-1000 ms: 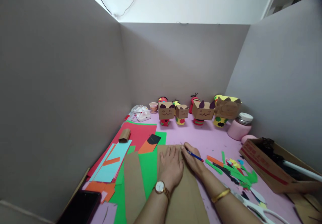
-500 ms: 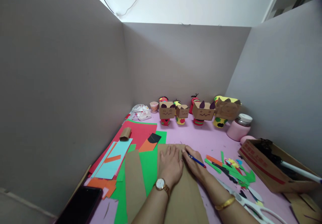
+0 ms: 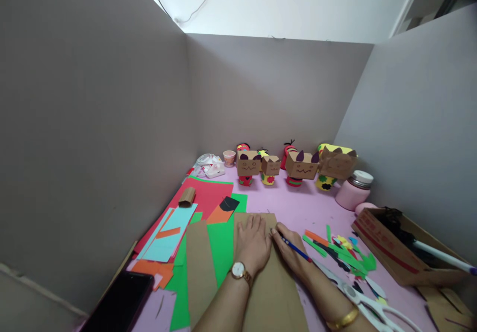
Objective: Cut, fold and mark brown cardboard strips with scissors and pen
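A long sheet of brown cardboard [image 3: 276,292] lies in front of me on the pink table. My left hand [image 3: 254,242] rests flat on it, fingers stretched toward the far edge. In my right hand [image 3: 288,247] is a dark blue pencil [image 3: 296,249] with a red end, gripped like a writing tool. Its tip is at the cardboard, just right of my left fingertips. A narrower cardboard strip [image 3: 201,267] lies to the left on green paper [image 3: 219,240]. White-handled scissors [image 3: 357,294] lie beside and partly behind my right forearm.
Cardboard-headed figures [image 3: 301,165] stand along the back near a pink jar [image 3: 354,191]. On the right are colourful paper scraps [image 3: 346,252] and a cardboard box [image 3: 402,252]. Red paper [image 3: 208,188], light blue paper [image 3: 173,237] and a phone [image 3: 121,299] lie on the left.
My right hand and the pencil have shifted slightly toward me, down along the cardboard. My left hand stays in place. The whole view has moved a little.
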Demonstrator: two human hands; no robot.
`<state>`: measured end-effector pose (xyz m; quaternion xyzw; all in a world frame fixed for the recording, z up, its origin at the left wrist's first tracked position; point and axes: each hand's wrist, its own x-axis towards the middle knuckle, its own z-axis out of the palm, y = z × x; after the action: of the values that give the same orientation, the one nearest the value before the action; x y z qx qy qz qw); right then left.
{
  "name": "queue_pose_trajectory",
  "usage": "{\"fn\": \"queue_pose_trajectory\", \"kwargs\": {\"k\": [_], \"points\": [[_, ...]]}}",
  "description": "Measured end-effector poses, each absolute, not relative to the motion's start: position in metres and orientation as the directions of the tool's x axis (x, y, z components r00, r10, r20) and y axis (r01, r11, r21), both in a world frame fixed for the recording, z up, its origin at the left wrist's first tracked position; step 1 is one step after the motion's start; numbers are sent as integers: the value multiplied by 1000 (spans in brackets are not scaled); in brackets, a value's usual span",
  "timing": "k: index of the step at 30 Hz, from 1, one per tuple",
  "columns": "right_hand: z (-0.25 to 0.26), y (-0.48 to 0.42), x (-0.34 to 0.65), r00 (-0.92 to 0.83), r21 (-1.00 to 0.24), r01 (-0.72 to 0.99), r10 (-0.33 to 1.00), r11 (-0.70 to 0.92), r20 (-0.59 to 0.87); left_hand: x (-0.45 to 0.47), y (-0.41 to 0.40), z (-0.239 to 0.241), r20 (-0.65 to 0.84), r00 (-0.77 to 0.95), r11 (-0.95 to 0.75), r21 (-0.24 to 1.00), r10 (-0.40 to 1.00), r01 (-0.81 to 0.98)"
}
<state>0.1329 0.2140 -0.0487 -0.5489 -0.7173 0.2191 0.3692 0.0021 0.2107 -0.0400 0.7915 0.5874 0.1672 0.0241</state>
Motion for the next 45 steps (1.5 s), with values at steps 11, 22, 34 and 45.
{"fn": "queue_pose_trajectory", "kwargs": {"k": [11,22,34,45], "points": [[-45,186,135,-125,-714,643,958,276,258,3,210,-39,230,255,-307,224,939,925],[-47,150,137,-152,-685,671,958,282,244,3,211,-42,238,257,-308,207,937,929],[-49,118,141,-181,-629,697,934,343,308,3,209,-38,239,262,-310,190,935,932],[-58,92,147,-270,-525,717,877,459,398,4,211,-39,247,262,-313,198,933,929]]}}
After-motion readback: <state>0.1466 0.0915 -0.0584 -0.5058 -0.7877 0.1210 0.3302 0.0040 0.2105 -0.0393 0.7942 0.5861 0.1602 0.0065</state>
